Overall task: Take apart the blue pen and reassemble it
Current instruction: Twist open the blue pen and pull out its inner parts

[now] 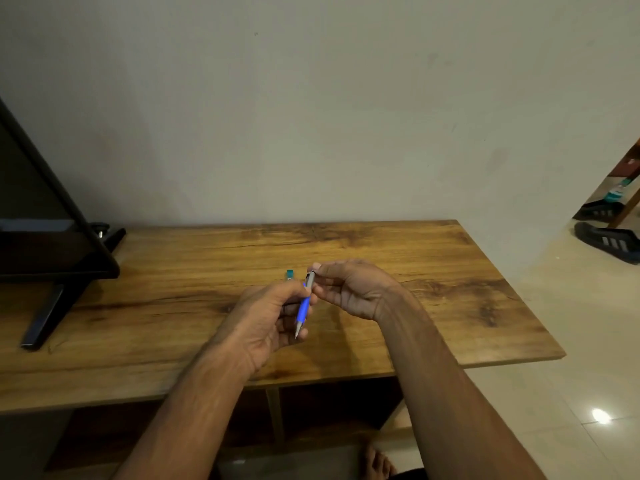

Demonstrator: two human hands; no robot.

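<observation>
The blue pen [304, 306] has a blue grip, a grey upper barrel and a silver tip pointing down toward me. It is held above the middle of the wooden table [173, 323]. My left hand [266, 320] grips the blue part with curled fingers. My right hand [349, 289] pinches the grey top end of the pen with thumb and fingertips. A small teal piece [290, 274] lies on the table just behind my left hand, partly hidden by it.
A black monitor [41, 216] on a slanted stand [45, 317] occupies the table's left end. The wall runs along the table's far edge. Black sandals [609, 244] lie on the tiled floor at the right. A bare foot [377, 462] shows below the table's near edge.
</observation>
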